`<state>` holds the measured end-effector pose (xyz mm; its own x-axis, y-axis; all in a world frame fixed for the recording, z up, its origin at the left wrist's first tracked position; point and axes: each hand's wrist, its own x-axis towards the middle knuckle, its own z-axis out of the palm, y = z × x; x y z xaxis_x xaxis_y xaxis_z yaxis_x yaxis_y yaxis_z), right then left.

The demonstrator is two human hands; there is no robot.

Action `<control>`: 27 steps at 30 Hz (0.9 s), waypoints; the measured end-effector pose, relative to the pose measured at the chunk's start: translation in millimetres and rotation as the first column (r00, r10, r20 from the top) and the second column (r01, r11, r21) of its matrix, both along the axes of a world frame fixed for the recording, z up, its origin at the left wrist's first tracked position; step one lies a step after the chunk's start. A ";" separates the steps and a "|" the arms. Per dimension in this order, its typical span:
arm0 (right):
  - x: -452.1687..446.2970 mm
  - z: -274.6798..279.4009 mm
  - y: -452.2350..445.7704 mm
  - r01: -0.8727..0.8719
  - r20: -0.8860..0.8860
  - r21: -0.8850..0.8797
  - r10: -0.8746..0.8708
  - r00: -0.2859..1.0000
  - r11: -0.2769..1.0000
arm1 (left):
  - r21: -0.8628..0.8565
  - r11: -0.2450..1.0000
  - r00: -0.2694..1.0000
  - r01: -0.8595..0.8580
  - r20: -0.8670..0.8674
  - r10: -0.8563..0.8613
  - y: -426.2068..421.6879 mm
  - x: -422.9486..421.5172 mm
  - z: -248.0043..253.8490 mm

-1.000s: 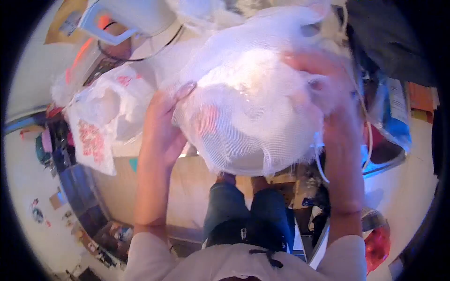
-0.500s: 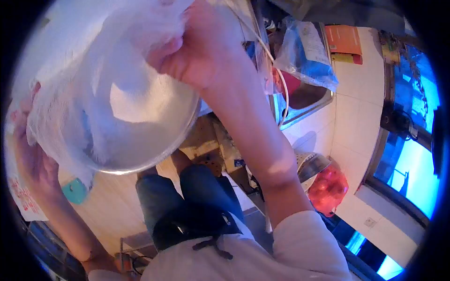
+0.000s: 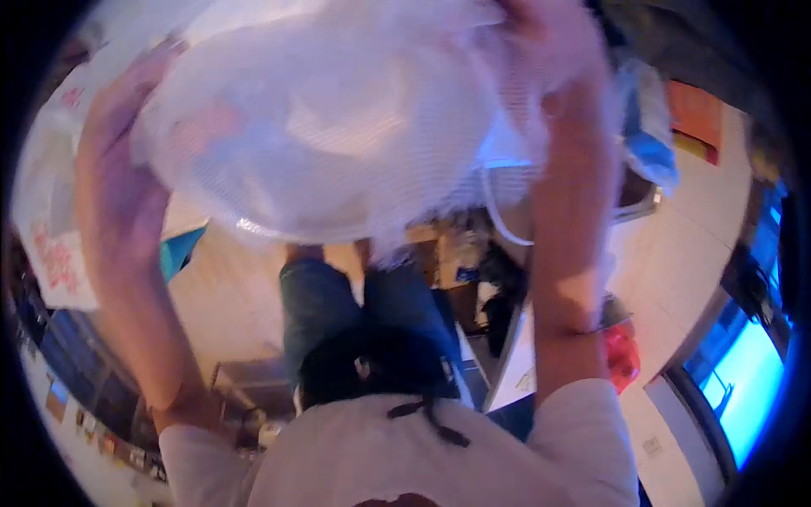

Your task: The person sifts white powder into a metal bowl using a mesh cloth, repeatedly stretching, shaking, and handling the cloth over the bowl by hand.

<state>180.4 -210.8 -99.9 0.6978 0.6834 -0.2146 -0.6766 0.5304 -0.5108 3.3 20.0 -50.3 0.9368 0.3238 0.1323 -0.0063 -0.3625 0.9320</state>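
Note:
A round metal bowl [image 3: 291,232] fills the upper middle, its shiny front rim facing me. Thin white mesh cloth [image 3: 338,101] lies over it, so the inside shows only dimly. At the bowl's left side, my left hand [image 3: 127,160] is closed at the cloth's edge, its fingertips partly hidden. My right hand [image 3: 541,25], cut off by the top of the view and smeared by motion, is closed on the cloth at the upper right. Loose mesh hangs around that wrist and off the bowl's right side.
A white bag with red print [image 3: 55,253] is at the left, near a teal object [image 3: 182,249]. At the right are a white cord [image 3: 498,215], a blue and clear plastic bag [image 3: 650,135], an orange packet [image 3: 697,110] and a red bag [image 3: 623,355].
The mesh now spreads over more of the bowl. My right hand has moved right and up with the cloth; my left hand has moved in against the bowl's left side. The view has shifted.

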 end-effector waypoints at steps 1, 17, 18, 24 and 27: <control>1.5 -0.5 -1.0 0.032 0.040 -0.049 -0.030 0.999 0.998 | -0.243 0.953 0.979 -0.180 -0.134 0.151 -5.3 3.1 5.7; -9.2 -8.4 -37.4 0.285 0.415 -0.395 -0.107 0.903 0.873 | -0.126 0.977 0.984 -0.170 -0.068 0.162 25.0 -17.1 -29.8; -11.3 -7.1 -38.8 0.297 0.433 -0.396 -0.109 0.895 0.869 | 0.183 0.982 0.999 -0.038 0.044 0.031 28.8 -21.3 -31.5; -17.4 9.4 -61.7 0.435 0.588 -0.411 -0.132 0.798 0.801 | 0.428 0.902 0.960 -0.064 0.275 -0.062 12.6 -13.7 -35.7; -45.7 29.6 -81.7 0.600 0.732 -0.338 -0.198 0.652 0.725 | 0.397 0.905 0.941 -0.153 0.339 0.011 17.2 -16.6 -39.7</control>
<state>134.7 -292.5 -70.3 0.9644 0.2156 0.1530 0.1144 0.1813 -0.9768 -13.3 37.2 -90.0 0.7915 0.2470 0.5590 -0.2324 -0.7244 0.6491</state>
